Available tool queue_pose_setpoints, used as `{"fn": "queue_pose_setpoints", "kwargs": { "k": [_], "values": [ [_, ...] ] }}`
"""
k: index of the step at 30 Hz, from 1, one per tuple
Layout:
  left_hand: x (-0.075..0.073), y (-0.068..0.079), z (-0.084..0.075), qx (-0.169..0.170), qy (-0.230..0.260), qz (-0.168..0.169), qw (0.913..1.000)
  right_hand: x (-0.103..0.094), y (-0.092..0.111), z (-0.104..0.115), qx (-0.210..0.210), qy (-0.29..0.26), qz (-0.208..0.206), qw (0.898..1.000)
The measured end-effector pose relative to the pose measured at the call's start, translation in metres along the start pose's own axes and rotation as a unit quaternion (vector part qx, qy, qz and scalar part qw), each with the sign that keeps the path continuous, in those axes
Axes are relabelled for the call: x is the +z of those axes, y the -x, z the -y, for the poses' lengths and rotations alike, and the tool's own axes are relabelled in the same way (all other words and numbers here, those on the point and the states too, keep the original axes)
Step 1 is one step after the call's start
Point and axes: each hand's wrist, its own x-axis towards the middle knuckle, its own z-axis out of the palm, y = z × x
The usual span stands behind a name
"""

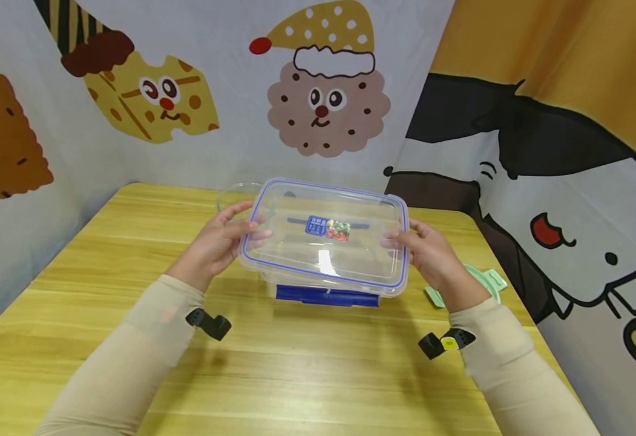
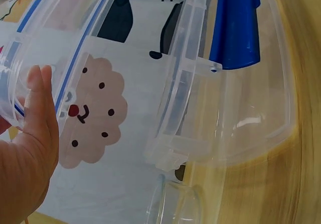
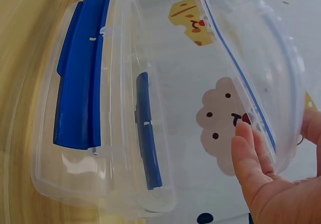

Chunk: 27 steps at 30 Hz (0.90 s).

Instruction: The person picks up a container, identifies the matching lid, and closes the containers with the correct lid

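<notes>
On a table (image 1: 307, 369), a box (image 3: 118, 113) is standing beneath a held-up lid (image 1: 318, 254)

Behind the table, a cloth (image 1: 241, 157) printed with cartoon faces is hanging. The wooden table is filling the lower view. Toward its far side, the clear box is standing uncovered, blue clasps (image 3: 80, 83) lining its long sides. Above it, the clear lid with a blue border is hovering, tilted and apart from the box. The left hand (image 1: 216, 239) is pinching one short end, thumb on top, fingers showing through from below. The right hand (image 1: 432, 254) is pinching the opposite end likewise. To the right, a green piece (image 1: 486, 281) is lying partly hidden behind the right wrist. Left of the box, a clear dish (image 1: 238, 185) is showing its round rim. Near the lid's centre, a small label (image 1: 328, 228) is displaying vegetables.
</notes>
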Motion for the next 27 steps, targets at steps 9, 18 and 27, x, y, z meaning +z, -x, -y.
{"fn": "queue_pose_setpoints", "kwargs": {
  "k": [9,18,27],
  "values": [
    [0.004,-0.002,0.003,0.008,-0.075,-0.008,0.9971,-0.005,-0.008,0.002,0.009,0.031,0.021,0.999],
    [0.007,-0.007,0.010,0.006,-0.112,-0.021,0.9935,-0.007,-0.015,0.000,0.031,0.040,0.005,0.999],
    [0.008,-0.011,0.013,0.002,-0.163,-0.015,0.9865,-0.008,-0.022,0.000,0.036,0.050,-0.011,0.998]
  ]
}}
